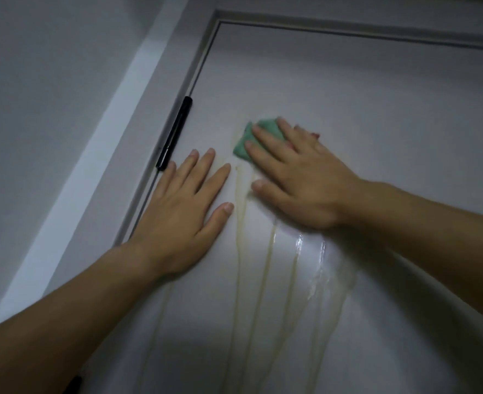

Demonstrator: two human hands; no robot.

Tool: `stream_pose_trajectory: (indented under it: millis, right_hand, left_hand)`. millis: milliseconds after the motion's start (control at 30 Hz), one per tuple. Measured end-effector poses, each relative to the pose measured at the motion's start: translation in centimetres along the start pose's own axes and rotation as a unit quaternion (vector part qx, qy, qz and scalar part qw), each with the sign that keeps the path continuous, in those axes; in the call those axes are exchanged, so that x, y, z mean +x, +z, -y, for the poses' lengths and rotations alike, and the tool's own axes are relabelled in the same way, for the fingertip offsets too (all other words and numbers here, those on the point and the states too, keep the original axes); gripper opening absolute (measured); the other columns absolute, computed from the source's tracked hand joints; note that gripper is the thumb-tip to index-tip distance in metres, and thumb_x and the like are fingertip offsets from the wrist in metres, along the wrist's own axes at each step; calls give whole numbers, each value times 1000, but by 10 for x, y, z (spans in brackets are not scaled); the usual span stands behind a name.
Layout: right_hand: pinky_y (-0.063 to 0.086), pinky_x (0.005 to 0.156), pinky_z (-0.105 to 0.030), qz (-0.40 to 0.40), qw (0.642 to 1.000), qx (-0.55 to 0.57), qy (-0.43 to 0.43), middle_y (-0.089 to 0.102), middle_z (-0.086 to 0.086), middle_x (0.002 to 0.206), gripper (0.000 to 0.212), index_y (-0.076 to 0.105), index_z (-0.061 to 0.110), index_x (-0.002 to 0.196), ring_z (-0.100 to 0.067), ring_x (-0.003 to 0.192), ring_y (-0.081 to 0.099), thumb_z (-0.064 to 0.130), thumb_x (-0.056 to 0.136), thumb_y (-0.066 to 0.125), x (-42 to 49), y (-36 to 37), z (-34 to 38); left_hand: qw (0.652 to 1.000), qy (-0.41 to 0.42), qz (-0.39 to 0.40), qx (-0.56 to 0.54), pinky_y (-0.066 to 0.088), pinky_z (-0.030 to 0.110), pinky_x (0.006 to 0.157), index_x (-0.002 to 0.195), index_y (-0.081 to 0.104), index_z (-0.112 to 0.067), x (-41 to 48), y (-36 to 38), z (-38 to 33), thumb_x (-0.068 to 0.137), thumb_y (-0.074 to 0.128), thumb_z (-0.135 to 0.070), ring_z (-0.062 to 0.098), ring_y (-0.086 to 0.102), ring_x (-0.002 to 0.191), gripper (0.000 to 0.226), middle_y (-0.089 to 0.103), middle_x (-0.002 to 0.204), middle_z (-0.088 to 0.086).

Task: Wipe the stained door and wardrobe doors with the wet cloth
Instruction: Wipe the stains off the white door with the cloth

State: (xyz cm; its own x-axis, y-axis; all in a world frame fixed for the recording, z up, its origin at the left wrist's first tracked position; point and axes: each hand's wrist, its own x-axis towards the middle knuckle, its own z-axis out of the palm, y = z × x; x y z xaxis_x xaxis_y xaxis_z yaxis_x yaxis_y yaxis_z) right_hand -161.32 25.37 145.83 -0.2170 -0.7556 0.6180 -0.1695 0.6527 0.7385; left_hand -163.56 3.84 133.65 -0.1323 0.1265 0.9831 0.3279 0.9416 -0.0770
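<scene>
Pressing the green cloth [244, 142] flat under straight fingers, the right hand [300, 180] should follow the yellowish drips [266, 268] downward while the left hand [183, 209], spread empty, braces the door [376, 95].

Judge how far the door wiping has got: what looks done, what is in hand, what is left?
Done: a wet sheen below the right hand suggests wiping. In hand: the right hand presses the green cloth flat on the door at the stain's top; the left hand rests flat beside it. Left: yellowish streaks run down the door; wardrobe doors are out of view.
</scene>
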Motion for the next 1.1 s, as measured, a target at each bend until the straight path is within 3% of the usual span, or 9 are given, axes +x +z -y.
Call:
stream_pose_trajectory:
  millis: [100,200,300,533,733,800,967,1033,1100]
  right_hand:
    - [-10,126,-38,10,999,-9,-49,-13,11,169,71,-4,34,162,-20,156,-18,65,99,10,-15,1,5]
    - [-6,126,-39,5,999,-13,47,-6,6,171,72,0,32,162,-25,157,-10,64,98,9,35,-15,-34]
    - [-8,125,-41,12,992,4,125,-8,4,171,69,-1,30,162,-29,157,-11,63,104,14,76,-25,-47]
    - [-12,125,-38,23,994,-6,-109,-13,11,168,69,-5,33,162,-19,155,-20,65,101,8,20,0,27]
    - [-10,125,-39,9,997,23,74,-9,5,171,68,-2,31,162,-25,156,-14,63,103,10,100,-15,-3]
    - [-12,125,-39,9,998,30,57,-11,5,171,70,-2,30,163,-24,156,-17,64,103,10,93,-11,14]
    - [-11,126,-39,29,992,4,-119,-14,9,168,72,-6,33,162,-17,154,-22,67,99,4,12,8,57]
    - [-8,126,-40,39,994,-6,-103,-13,10,169,73,-7,35,161,-17,155,-20,68,97,-1,21,4,39]
    - [-4,127,-43,23,999,1,-28,-7,5,171,82,-4,33,162,-23,157,-13,74,91,-7,51,-4,19]
  left_hand:
    - [1000,6,-3,-9,-3,41,129,164,14,-29,-3,1,5,103,15,-59,12,-6,159,68,3,173,-4]
    - [1000,9,-5,-17,-7,30,127,164,14,-30,-9,-1,11,103,16,-58,9,-7,158,67,2,172,-7]
    - [1000,5,-2,-21,-1,33,128,164,17,-27,-18,-3,15,104,17,-58,11,-3,159,67,5,172,-5]
    - [999,-13,-14,-48,11,43,129,163,19,-23,-45,3,21,105,20,-57,13,1,159,67,8,173,-2]
    - [997,-33,-15,-69,4,35,128,164,15,-26,-62,5,18,104,16,-60,7,-6,158,69,3,173,-8]
    - [996,-39,-14,-73,-2,29,127,164,12,-27,-67,6,17,103,15,-61,6,-8,158,69,1,173,-9]
    - [996,-44,-21,-76,-7,23,126,163,11,-28,-80,10,17,104,18,-60,8,-7,158,68,1,173,-8]
    - [996,-40,-24,-81,-7,23,126,163,10,-29,-83,10,18,104,20,-58,8,-7,158,66,1,173,-8]
    - [996,-35,-25,-78,-5,25,127,162,10,-28,-85,11,19,105,23,-55,10,-6,159,65,2,173,-6]
